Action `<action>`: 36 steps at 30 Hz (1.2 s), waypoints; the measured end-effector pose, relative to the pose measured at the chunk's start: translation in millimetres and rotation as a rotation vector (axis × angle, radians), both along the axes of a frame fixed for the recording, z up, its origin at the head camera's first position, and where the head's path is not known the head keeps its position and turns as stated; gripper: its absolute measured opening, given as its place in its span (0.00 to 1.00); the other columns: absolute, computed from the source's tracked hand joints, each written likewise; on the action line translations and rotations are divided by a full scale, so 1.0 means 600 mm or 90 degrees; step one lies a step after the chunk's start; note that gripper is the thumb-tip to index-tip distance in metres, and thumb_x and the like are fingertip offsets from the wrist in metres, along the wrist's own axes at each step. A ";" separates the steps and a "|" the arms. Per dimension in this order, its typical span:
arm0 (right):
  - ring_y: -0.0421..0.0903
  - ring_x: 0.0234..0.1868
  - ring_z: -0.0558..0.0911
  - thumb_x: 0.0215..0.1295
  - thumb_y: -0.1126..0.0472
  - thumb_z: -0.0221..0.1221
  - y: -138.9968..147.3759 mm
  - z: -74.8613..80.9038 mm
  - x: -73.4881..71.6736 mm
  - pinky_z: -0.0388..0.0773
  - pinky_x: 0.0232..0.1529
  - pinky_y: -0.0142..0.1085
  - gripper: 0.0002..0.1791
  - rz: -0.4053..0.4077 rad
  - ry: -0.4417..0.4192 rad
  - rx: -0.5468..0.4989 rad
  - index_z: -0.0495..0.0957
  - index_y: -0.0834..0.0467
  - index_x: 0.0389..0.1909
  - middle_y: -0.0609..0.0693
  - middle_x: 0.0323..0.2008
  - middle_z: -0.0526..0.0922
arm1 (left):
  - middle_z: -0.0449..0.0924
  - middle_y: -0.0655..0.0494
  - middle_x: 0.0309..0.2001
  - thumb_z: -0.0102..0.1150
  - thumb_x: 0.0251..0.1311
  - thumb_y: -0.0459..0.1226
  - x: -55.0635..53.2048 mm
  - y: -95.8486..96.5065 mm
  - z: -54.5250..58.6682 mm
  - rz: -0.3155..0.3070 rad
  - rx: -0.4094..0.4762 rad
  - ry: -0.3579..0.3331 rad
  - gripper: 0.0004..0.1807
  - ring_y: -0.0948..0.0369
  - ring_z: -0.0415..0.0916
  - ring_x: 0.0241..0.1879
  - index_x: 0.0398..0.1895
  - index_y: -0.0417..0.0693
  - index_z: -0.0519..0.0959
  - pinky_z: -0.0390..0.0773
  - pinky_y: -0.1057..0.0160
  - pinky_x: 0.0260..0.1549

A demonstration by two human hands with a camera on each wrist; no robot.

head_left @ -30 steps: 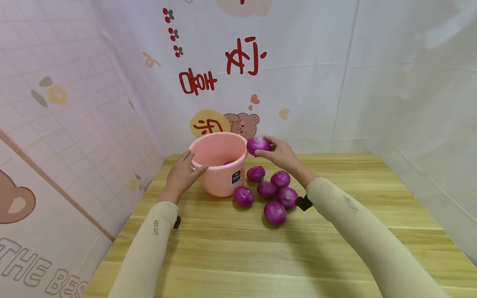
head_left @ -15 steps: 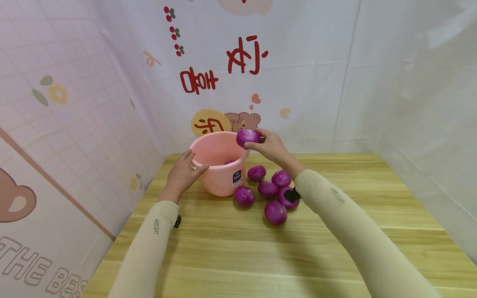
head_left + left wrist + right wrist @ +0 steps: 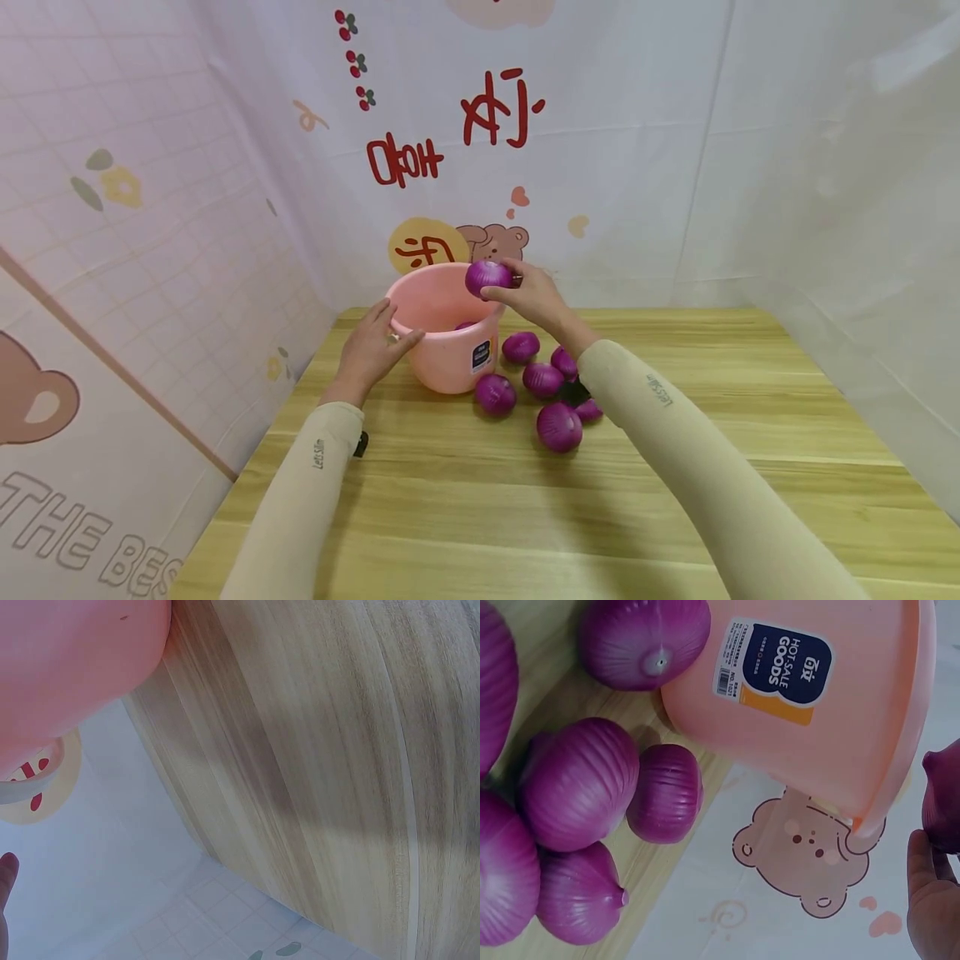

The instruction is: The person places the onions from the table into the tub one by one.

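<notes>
A pink bucket (image 3: 446,362) stands upright on the table, with part of a purple onion (image 3: 465,326) showing inside it. My left hand (image 3: 367,354) rests against its near-left rim, fingers and thumb spread and fairly straight. Over the bucket's right rim, my right hand (image 3: 536,296) holds another purple onion (image 3: 487,279) between thumb and fingers. In the right wrist view, this held onion (image 3: 945,799) is cut off by the frame edge. Several onions lie right of the bucket, among them a near one (image 3: 559,427) and one close to the bucket wall (image 3: 496,394).
The wooden table (image 3: 450,508) reaches back to a white printed cloth (image 3: 622,167). Another patterned cloth (image 3: 150,275) hangs along the left side. My right sleeve and a black wrist piece (image 3: 574,392) partly cover the onions at the right of the group.
My right hand has carried the held onion leftward from beside the bucket to over its right rim. The left hand stays at the rim, and the loose onions lie as before.
</notes>
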State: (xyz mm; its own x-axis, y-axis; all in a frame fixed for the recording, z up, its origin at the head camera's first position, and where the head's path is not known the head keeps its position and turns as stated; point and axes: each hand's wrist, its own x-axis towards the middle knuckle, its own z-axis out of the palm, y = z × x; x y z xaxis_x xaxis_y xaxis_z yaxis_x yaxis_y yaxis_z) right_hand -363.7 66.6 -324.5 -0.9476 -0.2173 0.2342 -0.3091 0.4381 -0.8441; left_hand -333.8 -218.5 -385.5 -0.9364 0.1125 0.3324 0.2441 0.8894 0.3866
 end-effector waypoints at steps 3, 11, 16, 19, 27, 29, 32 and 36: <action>0.45 0.46 0.75 0.48 0.43 0.66 -0.006 -0.002 -0.004 0.74 0.45 0.37 0.39 0.001 -0.003 -0.002 0.66 0.51 0.61 0.52 0.49 0.75 | 0.48 0.50 0.69 0.39 0.46 0.73 -0.001 0.001 0.000 0.003 0.000 0.000 0.53 0.49 0.47 0.66 0.68 0.47 0.56 0.56 0.43 0.57; 0.46 0.47 0.75 0.48 0.45 0.66 -0.026 -0.009 -0.011 0.74 0.45 0.38 0.40 0.009 -0.014 -0.023 0.64 0.53 0.62 0.52 0.50 0.74 | 0.48 0.51 0.69 0.42 0.48 0.71 0.000 0.001 -0.001 0.007 -0.001 -0.004 0.50 0.49 0.47 0.66 0.68 0.47 0.55 0.55 0.44 0.57; 0.45 0.47 0.75 0.47 0.47 0.67 -0.040 -0.012 -0.013 0.74 0.44 0.37 0.40 0.012 -0.019 -0.032 0.64 0.52 0.62 0.51 0.50 0.74 | 0.48 0.51 0.69 0.43 0.48 0.70 0.000 0.002 0.001 0.008 -0.004 -0.002 0.50 0.49 0.47 0.66 0.68 0.47 0.56 0.55 0.44 0.57; 0.46 0.48 0.74 0.47 0.47 0.67 -0.049 -0.015 -0.014 0.73 0.45 0.38 0.42 0.009 -0.016 -0.021 0.62 0.54 0.64 0.52 0.51 0.73 | 0.48 0.51 0.69 0.44 0.49 0.69 -0.001 0.002 0.000 0.009 -0.002 0.000 0.49 0.49 0.48 0.66 0.68 0.47 0.56 0.56 0.44 0.57; 0.46 0.48 0.75 0.48 0.49 0.67 -0.068 -0.024 -0.014 0.73 0.47 0.40 0.39 0.030 -0.001 0.004 0.64 0.53 0.62 0.51 0.50 0.74 | 0.48 0.49 0.69 0.44 0.50 0.68 -0.003 -0.001 -0.002 0.000 -0.012 0.004 0.48 0.49 0.47 0.66 0.68 0.47 0.55 0.55 0.44 0.57; 0.46 0.49 0.74 0.48 0.48 0.67 -0.071 -0.027 -0.014 0.72 0.47 0.40 0.40 0.025 0.007 0.017 0.64 0.53 0.62 0.51 0.50 0.74 | 0.48 0.50 0.69 0.44 0.50 0.68 -0.003 -0.001 -0.001 0.000 -0.009 0.004 0.48 0.49 0.47 0.66 0.68 0.47 0.55 0.54 0.44 0.57; 0.47 0.50 0.74 0.48 0.49 0.67 -0.073 -0.030 -0.015 0.71 0.49 0.40 0.41 0.018 0.015 0.032 0.62 0.54 0.63 0.53 0.52 0.73 | 0.48 0.50 0.69 0.44 0.50 0.69 -0.003 -0.001 -0.001 0.001 -0.009 0.008 0.48 0.49 0.48 0.66 0.68 0.48 0.56 0.55 0.44 0.57; 0.49 0.55 0.71 0.50 0.50 0.66 -0.075 -0.032 -0.013 0.68 0.53 0.41 0.41 0.015 0.014 0.028 0.61 0.54 0.64 0.55 0.56 0.70 | 0.49 0.50 0.68 0.42 0.49 0.70 -0.004 -0.003 -0.001 0.001 -0.017 0.012 0.50 0.49 0.48 0.65 0.67 0.47 0.57 0.57 0.44 0.57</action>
